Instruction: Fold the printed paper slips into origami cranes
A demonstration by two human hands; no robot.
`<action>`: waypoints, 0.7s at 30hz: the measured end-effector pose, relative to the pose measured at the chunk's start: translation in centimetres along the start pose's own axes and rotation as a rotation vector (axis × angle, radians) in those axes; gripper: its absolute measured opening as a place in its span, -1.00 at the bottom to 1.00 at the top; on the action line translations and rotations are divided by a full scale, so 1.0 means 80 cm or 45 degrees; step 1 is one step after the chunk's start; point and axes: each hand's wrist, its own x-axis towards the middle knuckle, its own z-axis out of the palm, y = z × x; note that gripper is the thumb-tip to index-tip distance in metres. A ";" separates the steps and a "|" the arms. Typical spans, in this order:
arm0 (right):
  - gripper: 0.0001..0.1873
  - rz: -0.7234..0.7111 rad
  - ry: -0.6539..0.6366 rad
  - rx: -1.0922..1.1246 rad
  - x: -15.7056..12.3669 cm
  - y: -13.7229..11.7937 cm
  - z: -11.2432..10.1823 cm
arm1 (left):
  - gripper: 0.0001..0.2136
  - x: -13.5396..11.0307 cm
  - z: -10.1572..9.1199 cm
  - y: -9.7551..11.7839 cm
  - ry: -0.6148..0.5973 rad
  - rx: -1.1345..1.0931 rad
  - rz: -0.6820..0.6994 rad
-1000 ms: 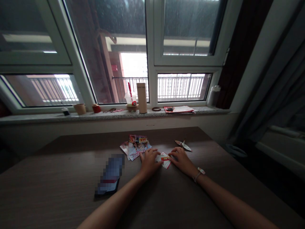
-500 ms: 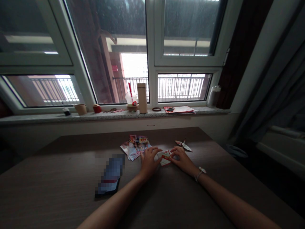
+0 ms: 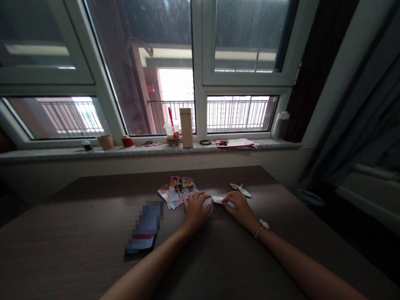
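Observation:
A small sheet of folded paper (image 3: 218, 200), white with faint red print, lies between my hands on the dark wooden table (image 3: 93, 216). My right hand (image 3: 239, 206) pinches its right side, with thumb and fingers partly covering it. Just left of the sheet is my left hand (image 3: 196, 212), its fingers curved and apart with nothing between them; its fingertips come close to the paper's left edge. Behind my right hand sits a folded paper crane (image 3: 240, 189). Several colourful printed sheets (image 3: 179, 192) lie fanned beyond my left hand.
A phone (image 3: 145, 229) with a blurred-out screen lies left of my left forearm. On the stone windowsill (image 3: 150, 152) stand a tan flask (image 3: 186, 128), a cup with a red straw (image 3: 171, 130), a paper cup (image 3: 105, 142), scissors (image 3: 221, 143) and a clear bottle (image 3: 280, 126).
The paper has turned from its red-and-white patterned face to a narrower, mostly white shape. It now sits at my right fingers, apart from my left thumb. Both hands have barely shifted.

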 end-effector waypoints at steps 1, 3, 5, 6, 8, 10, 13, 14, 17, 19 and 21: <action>-0.89 -0.010 -0.035 -0.025 0.000 -0.001 0.001 | -0.78 0.000 0.000 0.000 -0.009 0.007 0.002; -0.88 -0.016 -0.106 -0.061 -0.001 -0.002 0.002 | -0.82 -0.001 0.001 -0.001 -0.031 0.020 0.005; -0.86 -0.013 -0.159 -0.087 -0.001 -0.003 0.002 | -0.82 -0.001 0.002 -0.002 -0.046 0.029 0.014; -0.85 -0.011 -0.179 -0.098 -0.001 -0.004 0.002 | -0.81 -0.001 0.003 -0.002 -0.049 0.035 0.019; -0.82 -0.016 -0.207 -0.111 -0.001 -0.005 0.001 | -0.82 -0.001 0.003 -0.002 -0.059 0.052 0.024; -0.79 -0.024 -0.216 -0.102 -0.002 -0.007 -0.001 | -0.83 -0.003 0.003 -0.001 -0.076 0.068 0.021; -0.78 -0.044 -0.209 -0.053 -0.002 -0.009 -0.001 | -0.83 -0.005 0.003 0.001 -0.076 0.085 0.030; -0.77 -0.051 -0.212 -0.035 -0.002 -0.009 -0.001 | -0.82 -0.005 0.003 0.001 -0.069 0.093 0.036; -0.76 -0.061 -0.228 -0.001 0.000 -0.008 -0.001 | -0.81 -0.006 0.003 0.001 -0.052 0.121 0.026; -0.75 -0.054 -0.232 0.018 0.000 -0.008 -0.001 | -0.81 -0.005 0.004 -0.001 -0.049 0.130 0.008; -0.76 -0.035 -0.228 0.043 0.000 -0.009 -0.002 | -0.82 -0.004 0.005 -0.002 -0.055 0.132 0.001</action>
